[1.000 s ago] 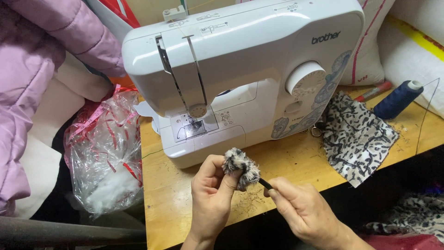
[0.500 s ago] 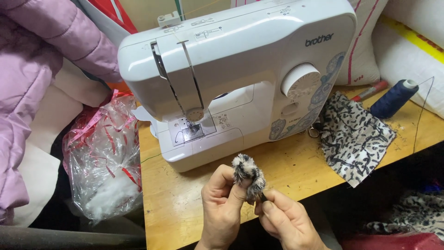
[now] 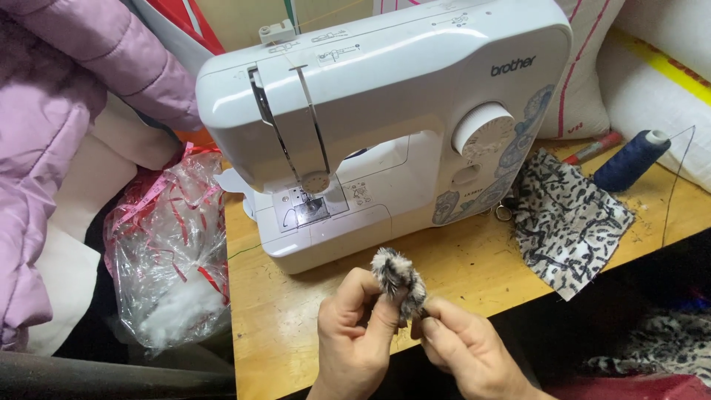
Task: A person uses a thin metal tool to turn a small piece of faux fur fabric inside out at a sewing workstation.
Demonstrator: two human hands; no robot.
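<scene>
Both hands pinch a small stuffed leopard-print fabric piece (image 3: pixel 400 280) above the wooden tabletop (image 3: pixel 474 267), before a white sewing machine (image 3: pixel 385 126): left hand (image 3: pixel 354 333) grips its side, right hand (image 3: pixel 463 348) its lower end. It looks soft, light, squashable.

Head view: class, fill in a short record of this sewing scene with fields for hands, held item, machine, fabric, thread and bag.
Left hand: pinches the furry piece from the left
Right hand: grips the furry piece from the lower right
Furry piece: small, leopard-patterned, held above the table
Machine: white sewing machine, upright behind the hands
Fabric: leopard-print scrap, flat, right of the machine
Thread: dark blue spool, lying tilted beyond the fabric
Bag: clear plastic with red strips, at the table's left edge
</scene>
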